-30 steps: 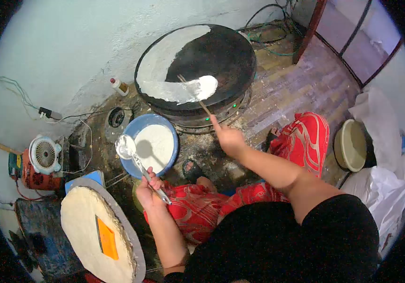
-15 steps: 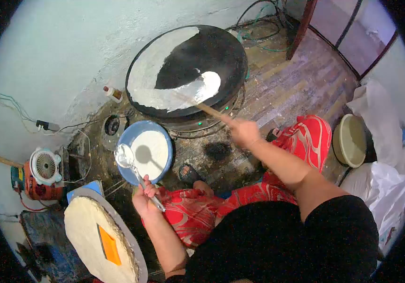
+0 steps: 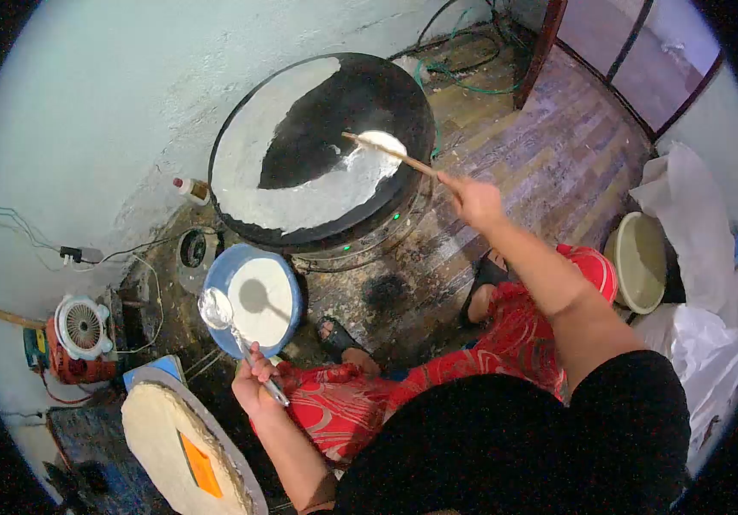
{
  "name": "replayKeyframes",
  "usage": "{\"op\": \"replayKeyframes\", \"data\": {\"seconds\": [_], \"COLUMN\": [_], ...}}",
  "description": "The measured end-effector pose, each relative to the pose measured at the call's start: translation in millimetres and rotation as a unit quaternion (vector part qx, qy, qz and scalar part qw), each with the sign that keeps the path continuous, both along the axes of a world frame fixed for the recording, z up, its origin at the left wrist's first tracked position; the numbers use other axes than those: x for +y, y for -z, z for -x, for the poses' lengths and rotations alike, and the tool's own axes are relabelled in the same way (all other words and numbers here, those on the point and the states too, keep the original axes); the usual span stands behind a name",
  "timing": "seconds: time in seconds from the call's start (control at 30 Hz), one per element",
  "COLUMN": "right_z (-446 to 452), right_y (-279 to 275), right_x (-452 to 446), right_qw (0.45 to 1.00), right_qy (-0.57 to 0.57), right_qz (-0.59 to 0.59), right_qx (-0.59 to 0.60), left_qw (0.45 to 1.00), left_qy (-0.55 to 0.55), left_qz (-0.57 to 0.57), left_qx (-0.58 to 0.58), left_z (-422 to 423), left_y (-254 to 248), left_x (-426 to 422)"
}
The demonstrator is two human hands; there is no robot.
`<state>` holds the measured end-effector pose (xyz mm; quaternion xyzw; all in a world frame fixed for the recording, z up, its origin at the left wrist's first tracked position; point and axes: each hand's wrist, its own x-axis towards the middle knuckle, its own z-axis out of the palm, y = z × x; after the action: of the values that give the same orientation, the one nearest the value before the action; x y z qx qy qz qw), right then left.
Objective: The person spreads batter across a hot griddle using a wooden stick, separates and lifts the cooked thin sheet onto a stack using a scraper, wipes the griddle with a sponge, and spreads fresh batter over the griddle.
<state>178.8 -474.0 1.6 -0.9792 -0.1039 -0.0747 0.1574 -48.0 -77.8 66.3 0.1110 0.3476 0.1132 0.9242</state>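
My right hand [image 3: 477, 203] grips a wooden batter spreader [image 3: 412, 161], whose far end lies over a white pool of batter [image 3: 383, 142] on a large round black griddle [image 3: 300, 142]. A thin pale layer of batter [image 3: 244, 137] covers the griddle's left and near parts; the middle and far right stay black. Closed around the handle of a metal ladle [image 3: 215, 307] is my left hand [image 3: 255, 380]. The ladle's batter-coated head hangs over the left rim of a blue basin [image 3: 295, 296] holding white batter.
At lower left, a stack of pale flatbreads [image 3: 167, 451] carries an orange-and-white item [image 3: 201, 463]. A small bottle [image 3: 191, 190] stands beside the griddle. A fan-like device [image 3: 85, 328] is at left. A pale green tub [image 3: 641, 262] and white sacks [image 3: 704, 343] sit at right.
My right hand has moved right and up with the spreader, whose end went from the near batter to the pool at right. Batter now reaches further right. The view has shifted slightly.
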Motion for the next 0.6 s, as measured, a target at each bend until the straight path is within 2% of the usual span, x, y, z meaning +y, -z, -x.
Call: {"op": "replayKeyframes", "data": {"seconds": [0.1,0.17,0.2,0.27,0.3,0.37,0.43,0.53,0.57,0.6], "right_z": [-24,-20,-7,18,12,-20,-50,-95,-99,-96], "right_y": [-12,-5,-2,4,15,35,-5,-8,-1,11], "right_x": [5,18,16,-1,-22,-61,-67,-44,-40,-34], "right_qw": [0.998,0.989,0.989,0.975,0.975,0.987,0.994,0.997,0.997,0.998], "right_qy": [0.038,0.03,0.03,-0.203,-0.203,-0.157,-0.053,-0.016,-0.017,-0.052], "right_qz": [0.044,-0.133,-0.133,-0.029,-0.029,-0.012,0.096,0.067,0.067,-0.006], "right_qx": [0.004,0.062,0.063,0.085,0.089,-0.021,0.013,-0.017,-0.018,-0.034], "left_qw": [1.0,0.999,0.999,0.999,1.0,0.999,0.999,0.999,0.995,0.995], "left_qy": [0.019,0.029,0.029,0.011,-0.002,0.018,0.03,0.025,0.052,0.051], "left_qz": [0.006,0.009,0.008,0.002,-0.013,-0.025,-0.022,0.013,-0.081,-0.082], "left_qx": [-0.021,-0.036,-0.035,-0.04,-0.011,-0.022,-0.024,-0.027,-0.019,-0.02], "left_z": [-6,-7,-7,-11,-13,-12,-15,-29,-30,-30], "left_y": [1,5,8,6,5,17,19,6,13,15], "left_x": [-3,-1,0,-2,-4,3,3,-14,-12,-10]}}
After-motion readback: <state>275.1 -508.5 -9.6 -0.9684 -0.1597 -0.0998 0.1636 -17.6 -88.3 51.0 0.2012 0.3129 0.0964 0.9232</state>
